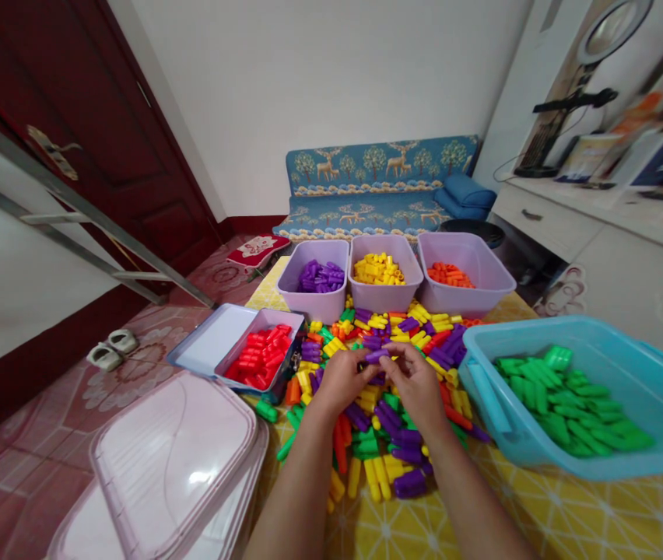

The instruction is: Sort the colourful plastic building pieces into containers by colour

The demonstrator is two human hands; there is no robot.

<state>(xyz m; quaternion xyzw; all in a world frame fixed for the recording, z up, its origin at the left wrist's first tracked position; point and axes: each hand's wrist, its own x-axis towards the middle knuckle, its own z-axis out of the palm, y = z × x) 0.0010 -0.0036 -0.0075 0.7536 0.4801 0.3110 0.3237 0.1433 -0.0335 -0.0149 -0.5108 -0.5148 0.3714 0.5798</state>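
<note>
A heap of mixed plastic tube pieces (390, 342), purple, yellow, green, orange and red, covers the middle of the yellow table. Above it my left hand (340, 379) and my right hand (419, 385) meet, fingers pinched together on a purple piece (377, 355) held between them. Behind the heap stand three lilac tubs: one with purple pieces (313, 276), one with yellow pieces (379, 271), one with orange pieces (454, 274). A box of red pieces (261, 356) sits at the left. A blue bin of green pieces (577, 397) stands at the right.
A pale pink lidded container (173, 459) fills the near left corner. A blue patterned sofa (378, 187) stands against the far wall. White cabinets with a ring light (612, 31) run along the right. A dark red door and white slippers (113, 348) are at the left.
</note>
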